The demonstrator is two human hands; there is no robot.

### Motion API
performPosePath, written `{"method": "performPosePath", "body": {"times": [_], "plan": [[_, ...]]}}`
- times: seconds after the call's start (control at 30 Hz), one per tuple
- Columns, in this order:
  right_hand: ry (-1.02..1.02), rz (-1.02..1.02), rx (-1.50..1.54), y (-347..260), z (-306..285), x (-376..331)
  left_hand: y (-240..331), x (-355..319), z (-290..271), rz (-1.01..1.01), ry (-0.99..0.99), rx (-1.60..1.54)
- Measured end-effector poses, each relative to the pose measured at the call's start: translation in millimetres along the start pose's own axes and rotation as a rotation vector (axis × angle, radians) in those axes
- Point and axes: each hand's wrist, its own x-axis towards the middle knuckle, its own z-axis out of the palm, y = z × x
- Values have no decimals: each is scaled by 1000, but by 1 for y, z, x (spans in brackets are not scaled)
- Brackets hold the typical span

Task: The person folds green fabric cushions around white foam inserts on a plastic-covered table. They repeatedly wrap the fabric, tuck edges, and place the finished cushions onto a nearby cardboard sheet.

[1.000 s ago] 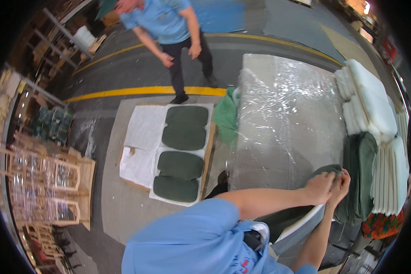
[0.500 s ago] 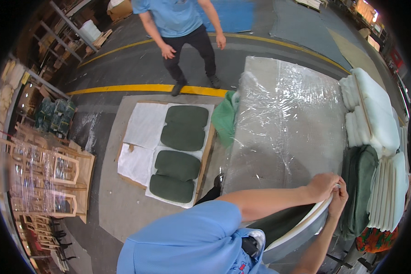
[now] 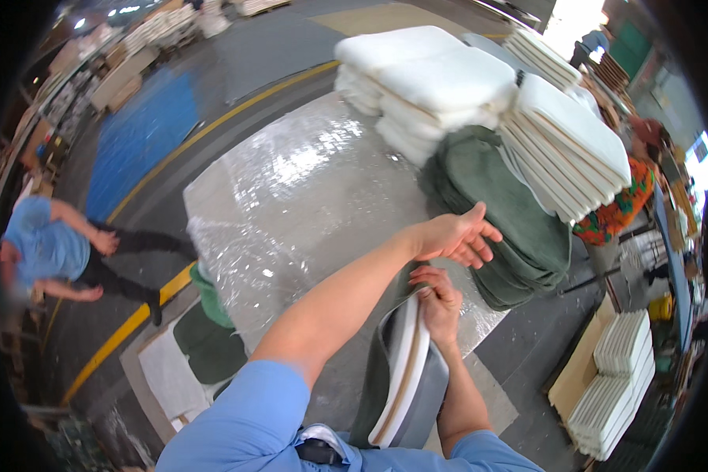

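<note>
My left hand (image 3: 458, 237) is open, its fingers spread, over the near side of a stack of dark green fabric covers (image 3: 492, 181); it holds nothing. Just below it, my right hand (image 3: 439, 303) is closed on the upper end of a padded panel (image 3: 405, 362). This panel has white padding with a tan edge between the layers, and stands on its side against my body. Dark green fabric (image 3: 375, 377) lies along its left face and grey fabric (image 3: 429, 393) along its right. My palm and fingers partly hide the gripped end.
A plastic-wrapped work surface (image 3: 291, 204) spreads before me. White padding (image 3: 433, 71) and stacked white panels (image 3: 566, 149) stand beyond the covers. More white panels (image 3: 613, 385) sit on a pallet at right. A co-worker in a blue shirt (image 3: 51, 240) stands at left.
My left hand has let go of the panel's end and opened toward the green covers. My right hand still grips that end. The view has swung to the right.
</note>
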Motion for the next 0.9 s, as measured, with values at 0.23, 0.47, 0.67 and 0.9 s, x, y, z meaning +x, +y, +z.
{"method": "performPosePath", "body": {"times": [0.23,0.47,0.67,0.9], "plan": [[82,49,159,1,-16,-20,-5,16,37,-232,-162,278],[73,61,186,-4,-16,-30,-29,10,41,1,14,71],[71,-15,159,-10,-22,-25,-87,-33,-9,513,776,-302],[59,-15,134,-9,-18,-26,-137,-35,3,303,682,13]]}}
